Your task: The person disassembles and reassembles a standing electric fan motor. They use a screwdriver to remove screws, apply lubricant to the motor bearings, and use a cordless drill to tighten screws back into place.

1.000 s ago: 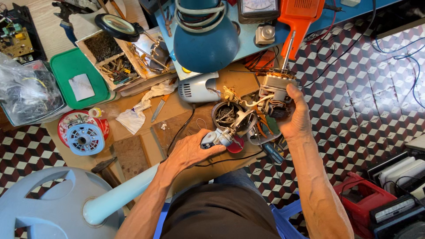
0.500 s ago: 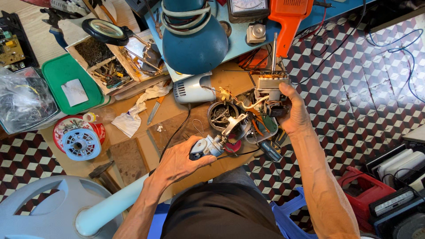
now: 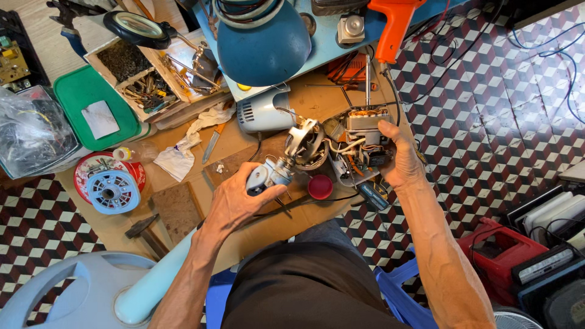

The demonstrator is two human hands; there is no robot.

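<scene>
My left hand [image 3: 234, 201] grips a small grey metal motor part [image 3: 271, 173] with a round end housing [image 3: 304, 143] lifted above the cardboard-covered workbench [image 3: 244, 231]. My right hand [image 3: 399, 158] holds a fan motor core with copper windings and loose wires [image 3: 362, 137] just to the right of it. White and orange wires run between the two pieces. A red round cap [image 3: 320, 187] lies on the bench below them, and a blue-handled screwdriver [image 3: 372, 196] sits beside my right wrist.
A grey motor cover [image 3: 262, 113] lies behind the parts, under a blue dome lamp [image 3: 265, 42]. An orange tool [image 3: 396, 24], a green tray [image 3: 91, 109], boxes of small hardware [image 3: 137, 79], a blue wire spool [image 3: 113, 192] and a hammer [image 3: 143, 231] surround the work area. Checkered floor lies to the right.
Both hands have raised and turned the motor pieces slightly; the round housing is now tilted up and more exposed. The view has shifted a little downward.
</scene>
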